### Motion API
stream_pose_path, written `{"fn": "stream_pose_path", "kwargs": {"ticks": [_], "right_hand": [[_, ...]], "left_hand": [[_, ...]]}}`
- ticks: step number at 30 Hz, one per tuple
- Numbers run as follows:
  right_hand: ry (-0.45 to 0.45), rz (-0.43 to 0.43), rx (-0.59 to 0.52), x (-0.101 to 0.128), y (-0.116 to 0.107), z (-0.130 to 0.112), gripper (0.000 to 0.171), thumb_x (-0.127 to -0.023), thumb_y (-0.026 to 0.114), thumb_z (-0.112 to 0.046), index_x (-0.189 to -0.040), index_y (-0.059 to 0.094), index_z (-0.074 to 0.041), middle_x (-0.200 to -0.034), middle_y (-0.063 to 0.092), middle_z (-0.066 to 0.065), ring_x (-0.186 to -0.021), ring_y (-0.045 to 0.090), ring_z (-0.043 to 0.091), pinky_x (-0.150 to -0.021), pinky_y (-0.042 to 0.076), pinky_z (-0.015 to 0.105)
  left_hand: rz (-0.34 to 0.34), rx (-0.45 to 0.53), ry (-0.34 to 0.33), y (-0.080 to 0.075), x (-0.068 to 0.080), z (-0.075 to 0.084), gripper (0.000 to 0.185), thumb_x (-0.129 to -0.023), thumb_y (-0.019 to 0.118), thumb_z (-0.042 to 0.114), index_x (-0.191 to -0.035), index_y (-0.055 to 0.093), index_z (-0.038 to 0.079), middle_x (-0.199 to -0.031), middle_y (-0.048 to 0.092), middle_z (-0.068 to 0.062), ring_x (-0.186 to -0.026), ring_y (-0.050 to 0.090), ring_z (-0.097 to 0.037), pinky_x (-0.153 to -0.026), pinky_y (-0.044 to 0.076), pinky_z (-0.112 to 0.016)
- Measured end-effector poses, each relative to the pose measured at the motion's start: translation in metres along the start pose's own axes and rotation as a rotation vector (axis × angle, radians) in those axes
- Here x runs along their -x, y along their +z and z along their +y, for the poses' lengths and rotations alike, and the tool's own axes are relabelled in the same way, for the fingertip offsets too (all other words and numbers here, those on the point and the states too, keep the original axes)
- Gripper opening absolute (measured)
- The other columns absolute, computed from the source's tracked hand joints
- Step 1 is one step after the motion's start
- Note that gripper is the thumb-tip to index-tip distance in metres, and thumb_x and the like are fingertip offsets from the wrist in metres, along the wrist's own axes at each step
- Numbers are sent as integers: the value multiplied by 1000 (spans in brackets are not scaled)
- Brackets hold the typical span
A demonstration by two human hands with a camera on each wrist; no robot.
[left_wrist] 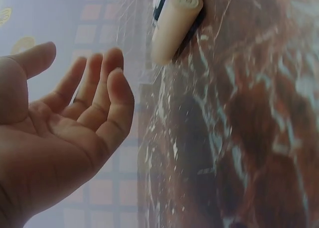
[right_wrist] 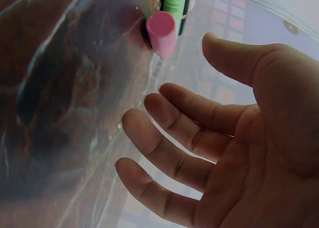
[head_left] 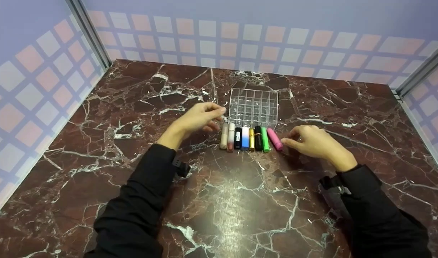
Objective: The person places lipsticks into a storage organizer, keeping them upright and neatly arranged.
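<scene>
Several lipstick tubes lie side by side on the marble table (head_left: 219,200), from a beige tube (head_left: 224,136) on the left to a green tube (head_left: 264,139) and a pink tube (head_left: 274,139) on the right. Behind them stands a clear acrylic grid organiser (head_left: 254,107) with nothing seen in its cells. My left hand (head_left: 199,118) hovers just left of the row, fingers relaxed and holding nothing. The wrist view shows its bare palm (left_wrist: 65,133) near the beige tube (left_wrist: 174,26). My right hand (head_left: 310,141) rests just right of the pink tube (right_wrist: 162,33), fingers (right_wrist: 169,138) spread, holding nothing.
Checkered walls (head_left: 240,36) enclose the table on three sides, with metal corner posts (head_left: 90,32) at the back left and back right. Dark marble lies bare in front of the row and to both sides.
</scene>
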State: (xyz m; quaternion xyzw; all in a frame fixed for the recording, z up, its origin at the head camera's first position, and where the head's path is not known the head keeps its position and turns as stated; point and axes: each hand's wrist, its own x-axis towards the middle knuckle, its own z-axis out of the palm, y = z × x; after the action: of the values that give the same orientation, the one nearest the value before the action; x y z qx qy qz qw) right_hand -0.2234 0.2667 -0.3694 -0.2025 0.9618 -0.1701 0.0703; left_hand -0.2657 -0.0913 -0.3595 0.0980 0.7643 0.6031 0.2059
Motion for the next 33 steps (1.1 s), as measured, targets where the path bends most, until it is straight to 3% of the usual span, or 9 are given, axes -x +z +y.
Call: {"fn": "stream_pose_path", "kwargs": {"ticks": [5, 12, 19, 26, 33], "right_hand": [[-10, -59, -8, -7, 6, -5, 40, -98, 66, -42, -107, 73, -4, -91, 73, 4, -68, 62, 14, -70, 53, 44], [-3, -110, 45, -15, 12, -12, 39, -97, 65, -47, -91, 72, -9, -75, 67, -1, -61, 58, 15, -62, 49, 39], [29, -146, 101, -20, 14, -15, 44, -97, 64, -50, -69, 59, -17, -60, 55, -4, -54, 52, 16, -54, 40, 34], [9, -125, 92, -19, 12, -17, 39, -98, 64, -43, -69, 60, -17, -60, 55, -4, -55, 52, 17, -54, 40, 35], [26, -107, 65, -18, 6, -16, 34, -98, 62, -41, -79, 70, -14, -65, 61, -3, -57, 55, 18, -55, 43, 37]], "left_hand": [[-36, 59, -53, 14, -8, 3, 43, -102, 62, 32, -131, 57, 1, -125, 61, -23, -86, 66, -21, -88, 55, -41], [-65, 93, -94, 33, -18, 7, 43, -103, 61, 30, -131, 57, -3, -122, 62, -24, -77, 67, -21, -74, 59, -32], [-66, 74, -143, 46, -27, 9, 44, -102, 63, 31, -132, 59, -2, -117, 64, -21, -71, 67, -19, -67, 59, -27], [-46, -70, -129, 52, -35, 12, 42, -103, 62, 30, -130, 61, -1, -110, 66, -19, -73, 66, -20, -67, 59, -29], [-54, -5, -137, 55, -42, 14, 44, -101, 65, 30, -128, 61, -5, -115, 65, -25, -70, 66, -19, -66, 58, -29]]}}
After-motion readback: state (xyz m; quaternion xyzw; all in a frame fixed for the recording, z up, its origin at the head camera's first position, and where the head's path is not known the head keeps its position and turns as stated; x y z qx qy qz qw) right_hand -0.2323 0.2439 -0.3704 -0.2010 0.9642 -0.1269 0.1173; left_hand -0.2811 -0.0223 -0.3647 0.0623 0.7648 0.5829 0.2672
